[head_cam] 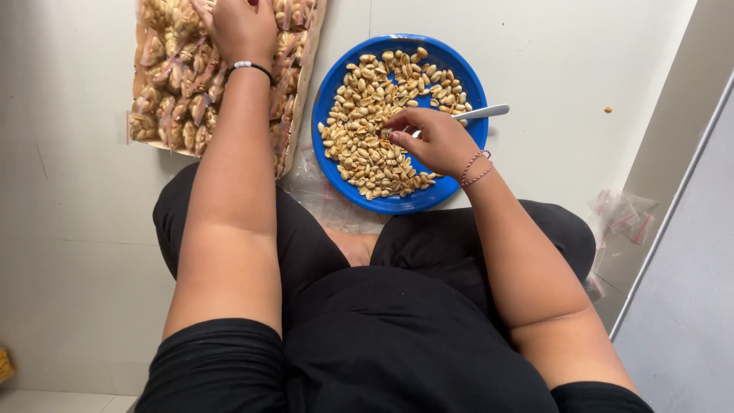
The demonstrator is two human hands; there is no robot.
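— What surface is seen here?

— A pale tiled floor (69,229) is seen, on which a person in black clothes is seated cross-legged. A grey wall panel is seen at the right edge.

— What is set in front?

— A blue plate (329,92) heaped with peanuts (367,145) is laid on the floor just ahead of the knees. A white spoon handle (485,112) is seen sticking out over the plate's right rim.

— And the right hand?

— The right hand (432,138) is held over the peanuts, fingers curled and pinched together at the tips. Whether a peanut is gripped cannot be told.

— The left hand?

— The left hand (241,27) is laid, fingers spread downward, on a tray (302,99) of small clear bags filled with peanuts (172,84), just left of the plate. Its fingertips are cut off by the frame's top edge, so a grip cannot be judged.

— Anything else?

— Empty little bags (623,214) are scattered at the right, and a stray peanut (608,109) is left apart from the plate.
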